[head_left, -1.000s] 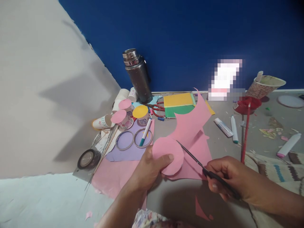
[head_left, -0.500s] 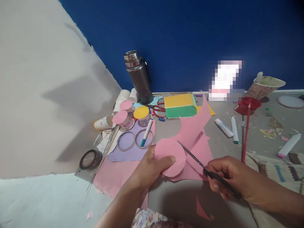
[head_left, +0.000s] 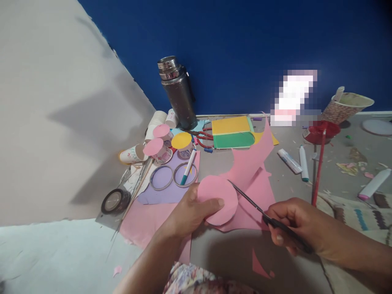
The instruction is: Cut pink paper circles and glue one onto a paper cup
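My left hand (head_left: pixel 196 210) pinches a pink paper circle (head_left: pixel 216 190), its thumb flat on top and the other fingers hidden beneath. In my right hand (head_left: pixel 294 224) are scissors (head_left: pixel 283 230) with black handles. Their blades look closed, and the tip lies at the circle's upper right edge. From that edge a curved pink paper offcut (head_left: pixel 252 157) rises to the right, touching the blades or just behind them; I cannot tell whether it is still joined to the circle. More pink paper (head_left: pixel 265 196) lies underneath. A small pink scrap (head_left: pixel 259 264) rests nearer to me.
Paper cups topped with pink and yellow discs (head_left: pixel 182 141) stand at the left, near a steel flask (head_left: pixel 178 98). Tape rings (head_left: pixel 161 188) lie on purple paper (head_left: pixel 147 198). Markers (head_left: pixel 304 163), a glue tube (head_left: pixel 289 160) and a red bowl with a brush (head_left: pixel 321 132) are at the right.
The view has shifted slightly. Both hands keep their grips, and the scissors stay at the circle's edge with hardly any movement against the paper.
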Action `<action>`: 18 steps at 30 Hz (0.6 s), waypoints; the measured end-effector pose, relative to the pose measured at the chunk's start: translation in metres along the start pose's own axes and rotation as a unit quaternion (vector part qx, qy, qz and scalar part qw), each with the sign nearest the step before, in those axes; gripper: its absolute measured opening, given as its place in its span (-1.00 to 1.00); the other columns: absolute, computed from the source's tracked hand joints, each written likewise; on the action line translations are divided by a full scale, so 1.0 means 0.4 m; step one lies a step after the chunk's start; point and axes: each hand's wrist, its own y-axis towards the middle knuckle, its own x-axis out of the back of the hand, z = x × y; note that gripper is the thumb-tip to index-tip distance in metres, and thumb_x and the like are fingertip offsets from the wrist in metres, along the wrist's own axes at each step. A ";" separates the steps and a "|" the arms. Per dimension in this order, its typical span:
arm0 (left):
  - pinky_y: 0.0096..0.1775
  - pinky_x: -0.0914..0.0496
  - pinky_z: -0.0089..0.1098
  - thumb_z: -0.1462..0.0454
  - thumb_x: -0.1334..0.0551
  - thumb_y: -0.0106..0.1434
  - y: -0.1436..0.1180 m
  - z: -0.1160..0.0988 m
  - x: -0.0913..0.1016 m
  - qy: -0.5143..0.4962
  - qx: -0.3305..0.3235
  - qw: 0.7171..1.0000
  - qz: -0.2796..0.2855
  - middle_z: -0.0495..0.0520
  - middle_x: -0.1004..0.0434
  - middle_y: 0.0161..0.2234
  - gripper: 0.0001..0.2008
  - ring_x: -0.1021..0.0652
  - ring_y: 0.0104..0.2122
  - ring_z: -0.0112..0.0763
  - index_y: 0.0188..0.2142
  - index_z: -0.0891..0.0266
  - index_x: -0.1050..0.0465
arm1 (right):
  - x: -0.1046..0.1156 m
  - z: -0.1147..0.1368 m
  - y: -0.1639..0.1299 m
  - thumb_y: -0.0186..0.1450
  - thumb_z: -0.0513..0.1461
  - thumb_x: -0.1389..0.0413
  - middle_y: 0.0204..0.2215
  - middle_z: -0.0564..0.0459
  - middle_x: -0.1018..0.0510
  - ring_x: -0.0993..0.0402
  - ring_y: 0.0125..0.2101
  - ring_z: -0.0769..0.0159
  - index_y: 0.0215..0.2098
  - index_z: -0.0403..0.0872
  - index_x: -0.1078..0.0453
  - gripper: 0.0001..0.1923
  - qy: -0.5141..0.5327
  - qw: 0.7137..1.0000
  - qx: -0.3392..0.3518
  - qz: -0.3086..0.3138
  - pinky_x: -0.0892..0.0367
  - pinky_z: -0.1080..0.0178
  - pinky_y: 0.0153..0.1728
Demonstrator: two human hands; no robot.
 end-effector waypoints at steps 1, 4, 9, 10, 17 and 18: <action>-0.42 -0.42 -0.45 0.22 -0.43 0.05 0.000 0.000 0.001 -0.001 0.000 1.000 -0.001 0.05 -0.58 -0.48 -0.81 -0.50 -0.49 -0.42 -0.39 0.31 -0.59 | 0.000 0.001 -0.001 0.09 -0.11 -0.33 -0.65 0.15 -0.44 -0.28 -0.65 0.51 -0.59 -0.10 -0.33 -0.68 0.000 1.000 -0.001 0.000 -0.02 0.41 -0.61; -0.44 -0.40 -0.48 0.22 -0.45 0.05 0.000 -0.001 0.002 -0.001 -0.004 1.000 -0.004 0.03 -0.56 -0.50 -0.81 -0.47 -0.51 -0.47 -0.40 0.32 -0.58 | 0.002 -0.002 -0.001 0.10 -0.18 -0.27 -0.65 0.17 -0.44 -0.27 -0.67 0.53 -0.60 -0.10 -0.33 -0.75 0.005 1.000 0.007 0.001 -0.04 0.41 -0.62; -0.38 -0.44 -0.47 0.25 -0.45 0.04 0.003 -0.002 0.007 -0.020 0.004 1.000 0.017 0.04 -0.62 -0.42 -0.78 -0.54 -0.43 -0.42 -0.31 0.30 -0.61 | 0.005 -0.015 0.005 0.07 -0.18 -0.26 -0.68 0.19 -0.40 -0.27 -0.68 0.51 -0.60 -0.10 -0.34 -0.77 0.001 1.000 0.010 0.001 -0.05 0.41 -0.62; -0.38 -0.45 -0.47 0.25 -0.46 0.04 0.002 -0.001 0.008 -0.016 0.006 1.000 0.019 0.04 -0.62 -0.42 -0.78 -0.54 -0.43 -0.41 -0.31 0.30 -0.60 | 0.006 -0.016 0.006 0.08 -0.18 -0.26 -0.68 0.18 -0.41 -0.28 -0.68 0.51 -0.60 -0.10 -0.34 -0.78 -0.001 1.000 0.011 0.006 -0.07 0.41 -0.61; -0.37 -0.44 -0.48 0.27 -0.45 0.05 0.001 0.001 0.015 -0.010 -0.002 0.999 0.053 0.03 -0.62 -0.42 -0.79 -0.52 -0.42 -0.43 -0.30 0.31 -0.62 | 0.003 -0.010 -0.002 0.08 -0.21 -0.22 -0.68 0.18 -0.42 -0.26 -0.68 0.52 -0.62 -0.08 -0.28 -0.77 -0.003 1.000 0.009 0.006 -0.07 0.41 -0.63; -0.37 -0.44 -0.49 0.27 -0.45 0.05 0.001 0.000 0.015 -0.012 -0.005 0.998 0.056 0.03 -0.62 -0.42 -0.80 -0.52 -0.42 -0.43 -0.30 0.30 -0.63 | 0.003 -0.009 -0.003 0.08 -0.21 -0.21 -0.68 0.20 -0.40 -0.24 -0.69 0.52 -0.62 -0.08 -0.30 -0.80 0.000 1.000 0.008 0.010 -0.06 0.41 -0.63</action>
